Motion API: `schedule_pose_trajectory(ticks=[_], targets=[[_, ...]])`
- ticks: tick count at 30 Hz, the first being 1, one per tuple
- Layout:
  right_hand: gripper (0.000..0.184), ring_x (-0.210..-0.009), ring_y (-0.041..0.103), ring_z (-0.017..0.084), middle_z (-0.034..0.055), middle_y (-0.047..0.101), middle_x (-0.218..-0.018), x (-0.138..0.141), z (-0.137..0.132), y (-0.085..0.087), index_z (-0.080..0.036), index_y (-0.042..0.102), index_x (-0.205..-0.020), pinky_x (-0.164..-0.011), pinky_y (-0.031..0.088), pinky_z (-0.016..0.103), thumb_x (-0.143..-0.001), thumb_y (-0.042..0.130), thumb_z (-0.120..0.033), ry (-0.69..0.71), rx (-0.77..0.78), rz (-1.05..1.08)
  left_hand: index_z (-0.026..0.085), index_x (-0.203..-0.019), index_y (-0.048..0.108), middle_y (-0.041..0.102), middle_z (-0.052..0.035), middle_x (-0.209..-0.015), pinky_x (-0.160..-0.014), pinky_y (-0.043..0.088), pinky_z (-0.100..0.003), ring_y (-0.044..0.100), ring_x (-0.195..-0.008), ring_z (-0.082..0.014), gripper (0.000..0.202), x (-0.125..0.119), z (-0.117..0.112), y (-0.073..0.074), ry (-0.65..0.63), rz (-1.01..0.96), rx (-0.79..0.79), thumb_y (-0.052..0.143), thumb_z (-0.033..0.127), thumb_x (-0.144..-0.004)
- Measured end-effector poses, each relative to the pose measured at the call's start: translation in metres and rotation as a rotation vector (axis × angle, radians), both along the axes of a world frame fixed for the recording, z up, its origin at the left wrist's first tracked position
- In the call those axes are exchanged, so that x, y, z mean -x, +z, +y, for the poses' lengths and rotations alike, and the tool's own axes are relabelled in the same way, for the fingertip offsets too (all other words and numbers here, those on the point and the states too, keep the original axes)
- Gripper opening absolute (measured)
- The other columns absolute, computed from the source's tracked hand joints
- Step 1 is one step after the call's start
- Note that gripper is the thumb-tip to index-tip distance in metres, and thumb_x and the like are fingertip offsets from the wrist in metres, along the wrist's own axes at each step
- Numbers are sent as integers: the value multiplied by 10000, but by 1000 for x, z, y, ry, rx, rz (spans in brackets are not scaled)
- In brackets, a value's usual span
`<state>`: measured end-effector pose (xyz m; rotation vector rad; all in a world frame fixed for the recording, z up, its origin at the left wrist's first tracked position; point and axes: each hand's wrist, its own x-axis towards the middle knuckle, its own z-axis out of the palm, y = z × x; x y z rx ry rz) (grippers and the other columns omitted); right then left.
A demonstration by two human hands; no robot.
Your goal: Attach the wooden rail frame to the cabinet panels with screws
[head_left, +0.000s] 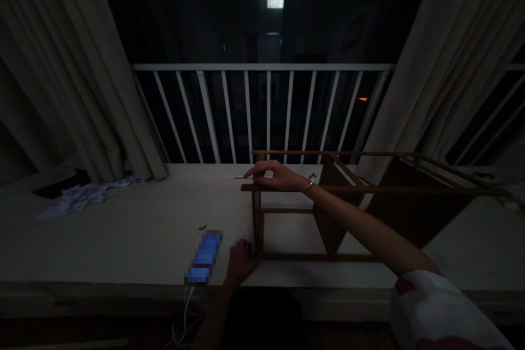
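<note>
Cable and phone: white cable (186, 306) hangs at the near edge of the worktop (156, 260); phone (205, 260) with lit screen lies just above it, left of centre.
Left hand (243, 258): low, beside the phone, back of hand uppermost, fingers bent at the near-left corner of the wooden frame (381, 190). Clamped on the wood or only resting against it: cannot tell.
Small dark piece (202, 227): on the worktop, just far of the phone; too dim to identify.
Frame: lies on its side, long rails running left to right, dark panels (418, 205) between them.
Bracing (judgement): firm, steady pressure from the left hand at that corner should limit rocking.
Right hand (275, 174): at the frame's raised left end; forearm crosses over the rails from near right, wrist, with bracelet (310, 181), low over a rail, fingers pointing left. Thumb and index appear clamped on a thin metal rod (238, 178), its tip projecting left.
Rod handling (judgement): small, controlled finger movements in line with the rod, wrist supported, would suit this dim light. Contact between rod and wood: cannot tell.
Papers (84, 197): loose, far left, below the left curtain (118, 82).
Railing (262, 67): white, beyond the worktop.
</note>
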<state>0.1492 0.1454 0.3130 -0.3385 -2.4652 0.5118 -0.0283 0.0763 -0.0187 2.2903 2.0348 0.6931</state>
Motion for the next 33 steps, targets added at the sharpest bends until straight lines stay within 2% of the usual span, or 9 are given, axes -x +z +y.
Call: schedule_pose_trajectory(ticks=[17,33], targets=[[209,-758,502,101,38,583,-878,1,0,0,-145,609,-917,-708,399,234,-794,448,-200,4,-6,-32,209,-811,549,491,-51,-915,-791,275,-333,424,-904,-214,336,-1,-2,7,-6,-1,31,429,511,-726],[224,-753,511,93,38,582,-901,1,-1,0,-146,598,-930,-705,403,223,-803,418,-182,-22,13,-46,201,-807,537,484,-48,-900,-766,280,-322,429,-881,-203,348,-2,-2,5,-16,-8,4,421,520,-730]])
